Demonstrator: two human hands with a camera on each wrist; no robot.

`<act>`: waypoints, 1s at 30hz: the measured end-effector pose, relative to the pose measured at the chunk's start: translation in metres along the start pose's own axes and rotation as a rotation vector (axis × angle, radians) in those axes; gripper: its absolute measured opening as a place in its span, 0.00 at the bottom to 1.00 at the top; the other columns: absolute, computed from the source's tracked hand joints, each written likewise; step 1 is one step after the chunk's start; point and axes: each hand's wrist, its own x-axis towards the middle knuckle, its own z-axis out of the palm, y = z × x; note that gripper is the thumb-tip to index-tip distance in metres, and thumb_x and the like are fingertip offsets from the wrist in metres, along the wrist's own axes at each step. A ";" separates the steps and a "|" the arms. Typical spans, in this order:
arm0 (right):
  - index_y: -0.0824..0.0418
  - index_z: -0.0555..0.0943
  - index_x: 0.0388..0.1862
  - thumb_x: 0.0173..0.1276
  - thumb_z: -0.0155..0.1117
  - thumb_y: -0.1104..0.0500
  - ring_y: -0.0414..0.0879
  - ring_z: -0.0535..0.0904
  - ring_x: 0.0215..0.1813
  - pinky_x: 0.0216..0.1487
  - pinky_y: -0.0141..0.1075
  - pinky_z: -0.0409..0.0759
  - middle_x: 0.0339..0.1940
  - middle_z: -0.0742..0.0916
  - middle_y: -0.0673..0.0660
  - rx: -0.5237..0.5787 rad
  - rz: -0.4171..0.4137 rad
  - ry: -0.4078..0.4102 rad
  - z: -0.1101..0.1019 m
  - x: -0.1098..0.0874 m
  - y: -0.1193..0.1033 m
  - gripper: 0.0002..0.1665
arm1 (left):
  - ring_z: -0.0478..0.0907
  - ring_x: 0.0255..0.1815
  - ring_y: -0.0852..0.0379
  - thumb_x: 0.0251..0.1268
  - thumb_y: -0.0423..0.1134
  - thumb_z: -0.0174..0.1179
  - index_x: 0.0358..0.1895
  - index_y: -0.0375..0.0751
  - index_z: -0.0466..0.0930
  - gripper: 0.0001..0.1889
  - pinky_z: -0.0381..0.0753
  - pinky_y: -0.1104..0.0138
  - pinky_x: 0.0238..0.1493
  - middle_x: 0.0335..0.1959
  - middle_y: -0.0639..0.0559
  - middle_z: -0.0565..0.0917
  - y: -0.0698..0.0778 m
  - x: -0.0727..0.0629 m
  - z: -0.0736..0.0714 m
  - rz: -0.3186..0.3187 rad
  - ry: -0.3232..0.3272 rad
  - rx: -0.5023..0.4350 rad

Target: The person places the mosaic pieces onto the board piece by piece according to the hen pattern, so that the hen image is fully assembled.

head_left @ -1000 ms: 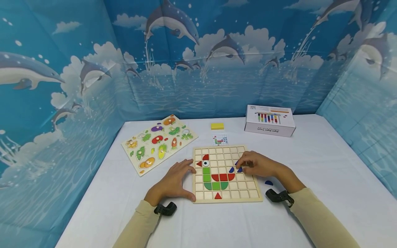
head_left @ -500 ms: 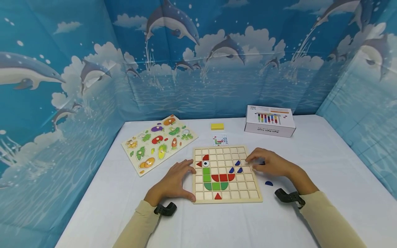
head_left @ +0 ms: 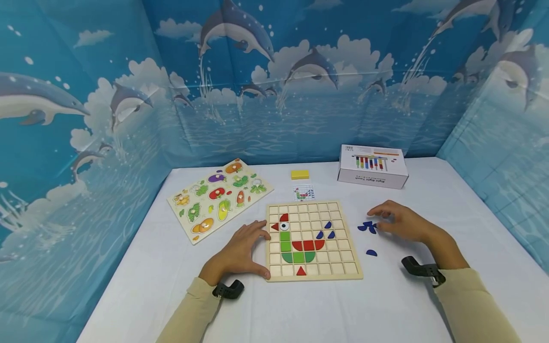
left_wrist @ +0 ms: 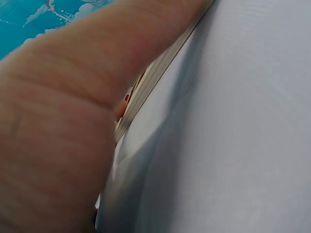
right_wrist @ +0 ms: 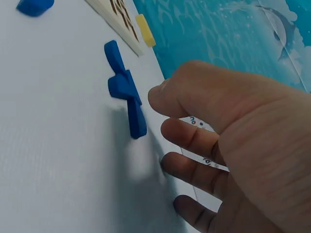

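Note:
A wooden grid board [head_left: 343, 269] lies on the table, bearing a bird-like pattern of red, green and blue pieces. Spread along its left edge, my left hand [head_left: 236, 250] touches the rim with fingertips and thumb; the left wrist view shows mostly its thumb side [left_wrist: 53, 111]. My right hand [head_left: 405, 223] hovers at a small cluster of blue half-round pieces [head_left: 368, 226] right of the board. Its fingers are loosely bent and hold nothing; in the right wrist view the thumb is apart from the blue pieces [right_wrist: 125, 87]. One more blue half-round piece [head_left: 371, 253] lies nearer.
Behind the board lie a small pattern card [head_left: 304, 192] and a yellow block [head_left: 299, 175]. A vegetable puzzle board [head_left: 206, 219] sits at the back left. The white box [head_left: 373, 166] stands at the back right, before a dolphin-print curtain [head_left: 274, 119].
My right hand has moved off the blue pieces on the board, rightwards to the blue cluster, which is now uncovered. The left hand has stayed at the board's left edge.

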 end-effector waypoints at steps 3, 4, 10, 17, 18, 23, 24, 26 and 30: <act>0.57 0.83 0.58 0.66 0.69 0.64 0.57 0.74 0.55 0.58 0.58 0.74 0.54 0.81 0.58 -0.005 0.000 0.009 0.000 0.000 0.006 0.20 | 0.44 0.82 0.52 0.33 0.75 0.75 0.59 0.58 0.69 0.47 0.39 0.56 0.78 0.81 0.54 0.54 0.000 0.000 -0.001 -0.004 -0.003 -0.001; 0.58 0.84 0.58 0.66 0.69 0.65 0.56 0.74 0.55 0.58 0.57 0.74 0.54 0.81 0.58 -0.008 -0.003 0.012 0.001 0.000 0.007 0.20 | 0.44 0.82 0.53 0.33 0.75 0.75 0.59 0.58 0.70 0.47 0.39 0.56 0.78 0.81 0.54 0.54 0.000 0.000 -0.001 -0.005 -0.004 -0.002; 0.59 0.84 0.56 0.64 0.72 0.64 0.58 0.75 0.56 0.61 0.61 0.72 0.54 0.82 0.59 -0.005 -0.008 0.011 0.001 -0.001 0.013 0.21 | 0.44 0.82 0.52 0.33 0.74 0.76 0.60 0.57 0.70 0.47 0.39 0.56 0.78 0.81 0.53 0.55 0.001 0.000 -0.002 0.001 -0.005 -0.001; 0.59 0.85 0.50 0.61 0.74 0.65 0.58 0.75 0.56 0.62 0.63 0.71 0.51 0.82 0.58 -0.001 -0.021 0.008 0.000 -0.002 0.017 0.17 | 0.44 0.82 0.51 0.33 0.74 0.76 0.60 0.57 0.69 0.47 0.39 0.56 0.78 0.81 0.53 0.55 0.001 0.000 -0.001 0.001 -0.007 0.002; 0.58 0.85 0.49 0.61 0.74 0.65 0.58 0.75 0.55 0.62 0.63 0.72 0.50 0.82 0.57 -0.003 -0.020 0.008 0.000 -0.002 0.017 0.16 | 0.44 0.82 0.52 0.33 0.74 0.76 0.60 0.58 0.69 0.47 0.40 0.56 0.78 0.81 0.53 0.54 0.000 0.000 -0.001 0.000 -0.007 0.004; 0.57 0.85 0.44 0.61 0.72 0.68 0.58 0.74 0.54 0.62 0.62 0.72 0.48 0.82 0.56 -0.010 -0.020 0.010 0.000 -0.001 0.018 0.13 | 0.44 0.82 0.53 0.33 0.75 0.75 0.60 0.58 0.69 0.48 0.40 0.56 0.78 0.81 0.53 0.54 -0.001 0.001 0.000 -0.002 -0.006 0.011; 0.57 0.85 0.44 0.62 0.71 0.69 0.58 0.74 0.54 0.62 0.62 0.72 0.48 0.82 0.56 -0.012 -0.021 0.011 0.000 0.000 0.018 0.13 | 0.44 0.81 0.53 0.33 0.75 0.75 0.60 0.58 0.69 0.48 0.40 0.56 0.78 0.81 0.53 0.54 -0.001 0.001 0.000 -0.002 -0.005 0.011; 0.57 0.85 0.44 0.62 0.70 0.69 0.58 0.74 0.54 0.61 0.62 0.72 0.48 0.82 0.56 -0.011 -0.021 0.014 -0.001 -0.001 0.017 0.13 | 0.44 0.81 0.53 0.33 0.76 0.75 0.59 0.59 0.69 0.48 0.40 0.56 0.78 0.81 0.54 0.55 -0.001 0.001 0.001 -0.002 -0.003 0.011; 0.58 0.85 0.46 0.64 0.67 0.70 0.58 0.75 0.54 0.62 0.63 0.71 0.48 0.82 0.58 -0.002 -0.013 0.026 0.000 -0.001 0.016 0.13 | 0.44 0.81 0.54 0.32 0.76 0.74 0.60 0.59 0.69 0.48 0.40 0.56 0.78 0.81 0.54 0.54 -0.002 0.001 0.001 0.001 0.000 0.018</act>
